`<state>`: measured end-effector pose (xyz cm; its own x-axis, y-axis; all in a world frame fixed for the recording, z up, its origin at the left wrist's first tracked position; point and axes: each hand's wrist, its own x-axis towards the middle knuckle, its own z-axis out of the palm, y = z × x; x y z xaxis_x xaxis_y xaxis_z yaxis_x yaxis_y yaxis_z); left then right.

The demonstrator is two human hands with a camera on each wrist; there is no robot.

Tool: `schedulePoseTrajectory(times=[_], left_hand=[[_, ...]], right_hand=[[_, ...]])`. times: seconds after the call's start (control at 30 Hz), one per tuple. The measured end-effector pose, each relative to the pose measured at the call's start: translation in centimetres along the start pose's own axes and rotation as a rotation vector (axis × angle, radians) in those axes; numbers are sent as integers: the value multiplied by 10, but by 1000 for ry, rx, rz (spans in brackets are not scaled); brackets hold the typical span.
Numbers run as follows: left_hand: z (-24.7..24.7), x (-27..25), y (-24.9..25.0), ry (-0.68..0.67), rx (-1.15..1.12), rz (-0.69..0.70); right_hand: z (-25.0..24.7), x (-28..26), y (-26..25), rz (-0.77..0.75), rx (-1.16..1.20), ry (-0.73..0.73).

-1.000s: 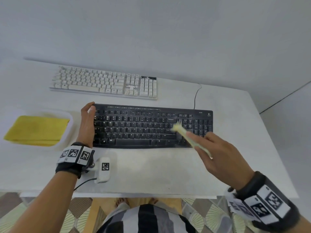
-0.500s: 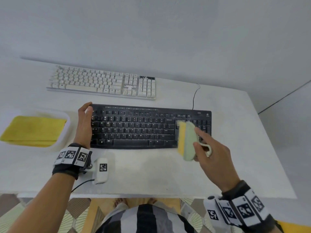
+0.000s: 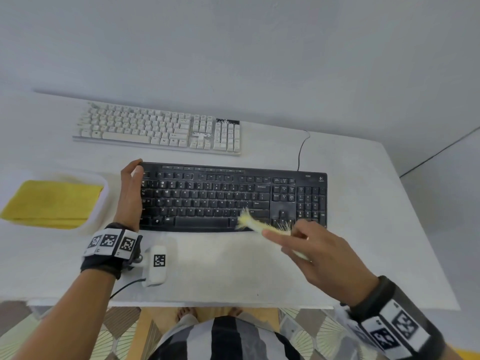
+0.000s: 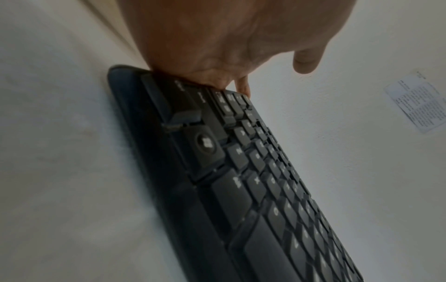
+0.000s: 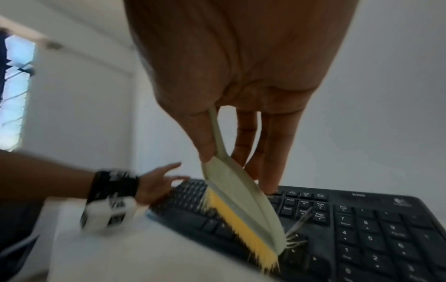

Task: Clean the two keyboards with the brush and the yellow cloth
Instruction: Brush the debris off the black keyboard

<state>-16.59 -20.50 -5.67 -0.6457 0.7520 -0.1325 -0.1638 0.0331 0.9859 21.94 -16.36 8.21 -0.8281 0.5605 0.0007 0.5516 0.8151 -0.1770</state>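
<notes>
A black keyboard (image 3: pixel 233 196) lies in the middle of the white table (image 3: pixel 233 266), seen close up as the black keyboard (image 4: pixel 253 181) in the left wrist view. My left hand (image 3: pixel 131 193) holds its left end, thumb over the top corner. My right hand (image 3: pixel 317 250) grips a pale green brush (image 3: pixel 259 224) with yellow bristles. In the right wrist view the brush (image 5: pixel 243 209) has its bristles on the keys near the keyboard's (image 5: pixel 362 229) front edge, left of the arrow keys. A white keyboard (image 3: pixel 161 128) lies behind. The yellow cloth (image 3: pixel 52 203) lies folded at the left.
The cloth sits in a white tray (image 3: pixel 102 201) at the table's left edge. A black cable (image 3: pixel 301 149) runs back from the black keyboard. A white tagged device (image 3: pixel 155 266) hangs by my left wrist. The table's front edge (image 3: pixel 207 305) is near my body.
My right hand has swung the brush from above the keyboard's right part down onto the keys near the front edge. The left hand stays on the keyboard's left end.
</notes>
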Motion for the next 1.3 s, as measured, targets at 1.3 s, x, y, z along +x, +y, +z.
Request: schedulePoseTrajectory(times=[1.3], left_hand=[[1, -2, 2, -1, 11, 12]], right_hand=[[0, -15, 5, 70, -269, -43]])
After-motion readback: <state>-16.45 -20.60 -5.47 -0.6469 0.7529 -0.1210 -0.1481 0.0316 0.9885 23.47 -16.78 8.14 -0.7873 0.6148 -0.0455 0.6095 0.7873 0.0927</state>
